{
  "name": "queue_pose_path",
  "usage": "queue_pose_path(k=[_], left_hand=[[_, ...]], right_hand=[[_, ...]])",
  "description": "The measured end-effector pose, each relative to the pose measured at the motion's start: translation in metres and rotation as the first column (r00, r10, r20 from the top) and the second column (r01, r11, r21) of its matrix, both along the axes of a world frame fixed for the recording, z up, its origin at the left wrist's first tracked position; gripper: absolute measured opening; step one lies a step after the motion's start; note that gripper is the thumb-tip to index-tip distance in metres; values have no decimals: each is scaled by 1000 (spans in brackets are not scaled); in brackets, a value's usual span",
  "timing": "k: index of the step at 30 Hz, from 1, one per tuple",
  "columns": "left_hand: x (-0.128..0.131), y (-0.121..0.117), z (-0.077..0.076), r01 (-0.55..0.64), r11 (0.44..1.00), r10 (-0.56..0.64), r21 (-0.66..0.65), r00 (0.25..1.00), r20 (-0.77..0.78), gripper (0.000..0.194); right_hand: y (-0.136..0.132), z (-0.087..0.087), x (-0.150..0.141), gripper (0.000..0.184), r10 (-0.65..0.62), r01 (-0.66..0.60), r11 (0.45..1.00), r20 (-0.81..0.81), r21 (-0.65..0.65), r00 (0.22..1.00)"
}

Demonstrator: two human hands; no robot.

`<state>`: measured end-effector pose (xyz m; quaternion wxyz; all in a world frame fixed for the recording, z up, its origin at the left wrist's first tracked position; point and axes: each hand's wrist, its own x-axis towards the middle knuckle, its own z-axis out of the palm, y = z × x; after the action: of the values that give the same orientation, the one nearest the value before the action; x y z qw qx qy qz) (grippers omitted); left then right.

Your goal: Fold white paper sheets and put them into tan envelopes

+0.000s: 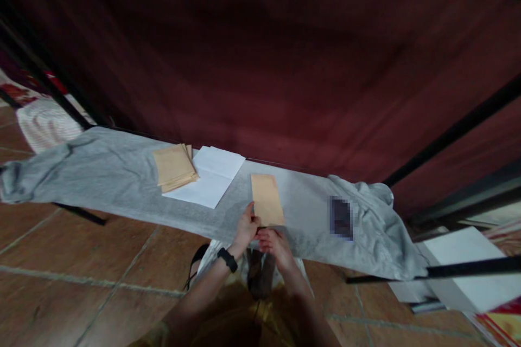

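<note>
A tan paper envelope [267, 199] lies upright before me on the grey cloth. At its lower left edge, my left hand [246, 226] has its fingers closed on the paper; a dark watch band circles that wrist. My right hand [277, 246] is just below the envelope's bottom edge, close against the left fingertips. Its fingers are curled, and what they pinch, if anything, is hidden. To the left, a stack of similar tan envelopes [174, 165] rests partly over folded white paper sheets [214, 171].
The grey cloth [118, 173] covers a narrow bench with bunched ends. A blurred-out dark rectangle [341, 218] lies to the right. Behind hangs a dark red curtain [264, 76] between black metal bars [456, 133]. White boxes [464, 255] stand at lower right on the tiled floor [134, 260].
</note>
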<state>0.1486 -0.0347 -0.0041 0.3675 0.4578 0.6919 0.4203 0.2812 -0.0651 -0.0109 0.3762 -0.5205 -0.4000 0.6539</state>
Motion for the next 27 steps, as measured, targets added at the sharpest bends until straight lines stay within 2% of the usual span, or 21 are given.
queue_pose_path(k=[1, 3, 4, 6, 8, 11, 14, 16, 18, 22, 27], left_hand=[[-4, 1, 1, 25, 1000, -25, -10, 997, -73, 60], [-11, 0, 4, 79, 996, -86, -42, 969, -231, 54], [-12, -1, 5, 96, 994, -109, -56, 944, -310, 52], [-12, -5, 7, 110, 992, -129, -69, 872, -473, 52], [-6, -9, 8, 98, 994, -112, -58, 763, -637, 56], [6, -7, 7, 120, 993, -65, 8, 589, -806, 55], [17, 8, 0, 279, 960, -146, 1, 506, -850, 50], [22, 24, -5, 380, 924, -236, -44, 476, -847, 52], [24, 44, -10, 427, 901, -285, -70, 463, -840, 55], [23, 84, -13, 454, 887, -316, -84, 462, -829, 57], [23, 121, -7, 421, 900, -321, -110, 472, -821, 43]], right_hand=[[2, 1, 3, 46, 4, -8, 998, 77, 60, 997], [6, 4, 12, 41, -75, 5, 966, 260, 258, 963], [8, 5, 17, 40, -129, -17, 926, 359, 377, 924], [12, 4, 25, 42, -231, -175, 799, 563, 575, 793], [12, -1, 29, 46, -294, -387, 679, 714, 625, 636], [9, -11, 30, 48, -355, -562, 593, 813, 577, 461], [6, -18, 28, 49, -397, -609, 575, 837, 546, 376], [6, -20, 26, 50, -400, -617, 579, 845, 533, 355], [8, -19, 26, 50, -394, -614, 591, 851, 523, 346], [10, -15, 26, 50, -387, -609, 607, 859, 511, 335], [8, -14, 27, 51, -423, -612, 582, 842, 535, 335]])
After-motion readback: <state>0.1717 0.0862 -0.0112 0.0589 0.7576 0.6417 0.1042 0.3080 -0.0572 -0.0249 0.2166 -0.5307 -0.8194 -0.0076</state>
